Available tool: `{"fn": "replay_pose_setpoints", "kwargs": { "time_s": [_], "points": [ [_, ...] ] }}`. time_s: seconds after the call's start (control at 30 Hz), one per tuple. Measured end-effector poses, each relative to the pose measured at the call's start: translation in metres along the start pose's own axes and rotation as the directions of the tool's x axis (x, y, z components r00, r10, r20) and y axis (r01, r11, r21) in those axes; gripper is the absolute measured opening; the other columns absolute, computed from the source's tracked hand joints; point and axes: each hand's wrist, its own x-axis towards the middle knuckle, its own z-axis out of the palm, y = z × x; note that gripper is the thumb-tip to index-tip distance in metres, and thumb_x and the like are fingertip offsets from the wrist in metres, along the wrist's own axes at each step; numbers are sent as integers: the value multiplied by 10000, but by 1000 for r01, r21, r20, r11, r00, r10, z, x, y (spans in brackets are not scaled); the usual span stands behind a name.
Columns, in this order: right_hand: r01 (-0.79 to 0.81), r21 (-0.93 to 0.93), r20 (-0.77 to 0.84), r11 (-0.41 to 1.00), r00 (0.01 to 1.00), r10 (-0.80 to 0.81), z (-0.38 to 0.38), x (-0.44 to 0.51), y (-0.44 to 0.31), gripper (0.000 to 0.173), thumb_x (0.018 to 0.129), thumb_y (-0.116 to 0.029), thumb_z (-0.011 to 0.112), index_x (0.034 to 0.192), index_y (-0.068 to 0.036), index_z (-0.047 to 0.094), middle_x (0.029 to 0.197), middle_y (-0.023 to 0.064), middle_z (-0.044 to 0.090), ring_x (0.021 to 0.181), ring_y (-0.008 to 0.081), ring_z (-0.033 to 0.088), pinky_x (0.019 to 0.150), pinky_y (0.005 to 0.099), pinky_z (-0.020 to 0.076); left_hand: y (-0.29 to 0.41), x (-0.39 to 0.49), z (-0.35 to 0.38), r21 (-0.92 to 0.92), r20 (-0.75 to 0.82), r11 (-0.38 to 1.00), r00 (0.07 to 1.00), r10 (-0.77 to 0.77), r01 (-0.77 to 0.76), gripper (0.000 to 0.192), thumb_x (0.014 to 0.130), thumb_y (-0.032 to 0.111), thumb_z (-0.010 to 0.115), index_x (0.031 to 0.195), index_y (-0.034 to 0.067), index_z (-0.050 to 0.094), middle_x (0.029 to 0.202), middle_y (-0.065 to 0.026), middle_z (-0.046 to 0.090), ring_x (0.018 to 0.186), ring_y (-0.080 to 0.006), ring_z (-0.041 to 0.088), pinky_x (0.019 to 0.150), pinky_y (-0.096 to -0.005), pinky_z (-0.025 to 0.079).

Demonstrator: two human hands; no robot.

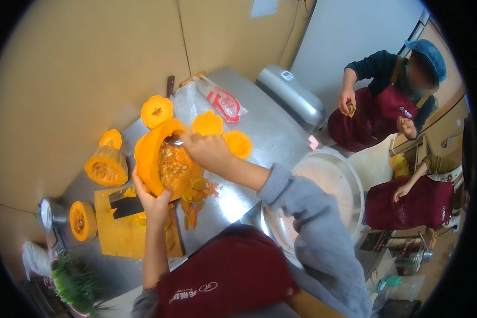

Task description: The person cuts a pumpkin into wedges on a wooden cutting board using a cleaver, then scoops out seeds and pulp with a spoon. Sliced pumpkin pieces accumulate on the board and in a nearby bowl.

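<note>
My left hand [153, 198] grips the lower rim of a large hollow pumpkin piece [149, 159], tilted with its opening towards me. Seeds and stringy pulp [173, 165] fill part of the cavity. In my right hand [208, 151] is a metal spoon [174, 139], its bowl at the upper inner wall of the pumpkin; its handle is hidden in my fist. Beneath my left wrist lies a wooden cutting board [119, 236], bearing a dark-bladed knife [128, 206] and pumpkin scraps. Orange peelings [194, 194] are heaped on the steel table beside the board.
Cut pumpkin pieces [106, 169] [83, 220] stand at the left, and pumpkin slices [238, 144] lie behind. Plastic bags [222, 103] rest near the wall. At my right are a large white tub [355, 187] and two co-workers [381, 103] [411, 202] in aprons.
</note>
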Motion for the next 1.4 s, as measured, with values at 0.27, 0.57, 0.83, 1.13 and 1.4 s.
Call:
{"fn": "replay_pose_setpoints", "kwargs": {
  "time_s": [0.27,0.57,0.83,1.13,1.4],
  "points": [
    [37,149,144,988,988,-59,16,-13,-4,89,798,-124,550,818,-55,498,528,54,534,385,202,547,339,306,401,2,2,3,-3,-35,997,996,-76,76,775,642,-56,514,1365,49,258,1235,-124,423,1184,-231,431,1027,-363,351],
    [62,198,406,978,903,-139,13,-20,-2,129,784,-133,582,818,-45,494,580,77,549,441,203,580,344,315,403,1,4,11,104,16,994,1000,-24,22,781,645,-66,506,1374,55,252,1244,-122,416,1176,-227,431,1012,-355,356],
    [-24,117,177,993,984,3,9,-21,-2,122,768,-111,588,823,-43,502,604,91,566,453,230,601,361,325,417,-12,14,13,74,-26,997,1000,3,-1,765,651,-51,501,1370,51,262,1242,-121,433,1197,-232,437,1026,-360,350],
    [-75,104,160,992,985,58,14,-13,15,144,754,-103,596,849,-32,513,631,100,611,483,235,615,400,350,451,-14,19,14,130,-25,990,998,61,-57,768,657,-49,517,1373,30,249,1252,-127,417,1194,-235,429,1036,-364,332],
    [-95,90,268,991,961,68,27,-18,16,91,782,-110,558,823,-38,521,616,90,606,503,220,627,396,319,456,-16,17,20,175,-67,985,998,11,1,775,665,-65,533,1376,42,246,1245,-128,420,1185,-226,428,1026,-349,336]
  ]
}}
